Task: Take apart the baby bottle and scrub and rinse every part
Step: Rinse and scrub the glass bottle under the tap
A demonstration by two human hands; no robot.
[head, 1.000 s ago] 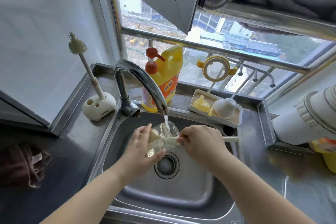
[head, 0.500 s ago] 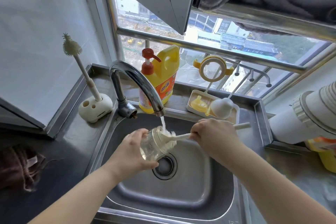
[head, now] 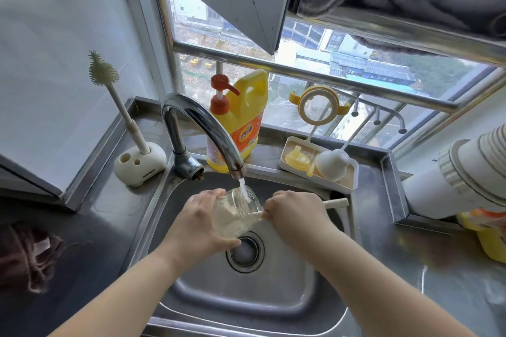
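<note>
My left hand [head: 195, 223] grips the clear bottle body [head: 235, 212] over the sink drain, tilted with its mouth toward the right, under water running from the tap [head: 208, 128]. My right hand [head: 294, 212] grips the white handle of a bottle brush [head: 335, 203]; the brush head is pushed deep inside the bottle. On the white drying tray [head: 351, 185] behind the sink lie the yellow nipple [head: 295, 157] and a white cap [head: 332, 165], and the yellow-handled collar ring [head: 319, 107] hangs on a post.
The steel sink [head: 273, 306] has its drain [head: 245, 253] below the bottle. A yellow detergent pump bottle [head: 236, 117] stands behind the tap. A second brush [head: 102, 71] stands in a white holder [head: 139, 163] at left. A brown cloth [head: 26, 254] lies far left, a white pipe [head: 451, 180] at right.
My right hand has pushed the brush further into the bottle, moving left toward its mouth. My left hand has kept the bottle under the running water, tilting it slightly.
</note>
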